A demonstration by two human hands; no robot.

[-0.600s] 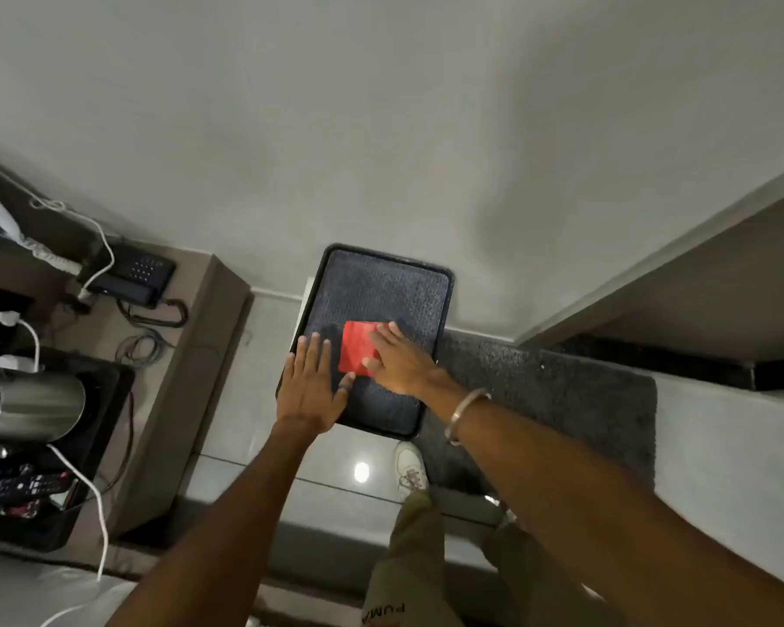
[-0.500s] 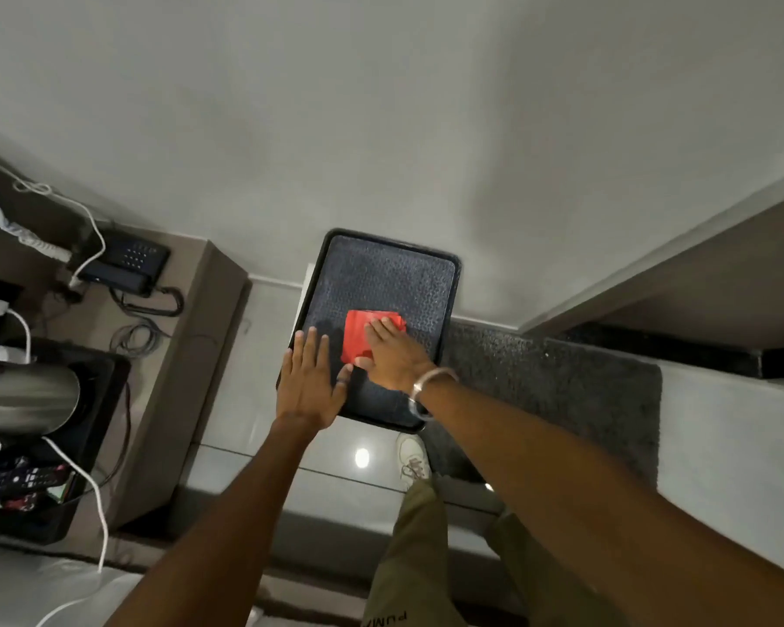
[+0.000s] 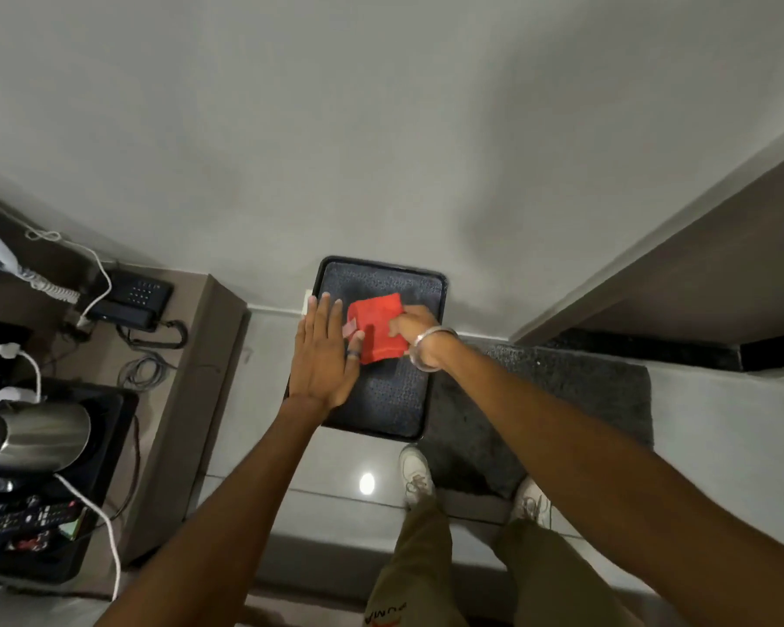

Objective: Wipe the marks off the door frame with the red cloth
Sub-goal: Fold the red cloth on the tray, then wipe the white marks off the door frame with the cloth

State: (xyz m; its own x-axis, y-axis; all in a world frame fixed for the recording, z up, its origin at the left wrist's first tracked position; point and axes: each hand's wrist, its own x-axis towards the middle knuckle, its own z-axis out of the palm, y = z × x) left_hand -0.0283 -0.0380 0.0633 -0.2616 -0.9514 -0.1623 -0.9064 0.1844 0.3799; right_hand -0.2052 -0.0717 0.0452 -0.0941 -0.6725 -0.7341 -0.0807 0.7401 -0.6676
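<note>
On the counter (image 3: 186, 355) at the left sit a shiny metal kettle (image 3: 37, 434) and a black phone (image 3: 132, 300). The left hand (image 3: 322, 355) is flat with fingers apart, and now its thumb touches the red cloth (image 3: 376, 328). The right hand (image 3: 410, 325), pinched shut on the cloth, has lifted it off the bumpy black mat (image 3: 390, 391). The trousers (image 3: 408, 581) read "PUMA".

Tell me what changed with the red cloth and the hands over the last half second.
The right hand closed on the folded red cloth and raised it off the black rubber-edged mat; earlier it pressed it flat. The left hand stays open and flat beside it.
</note>
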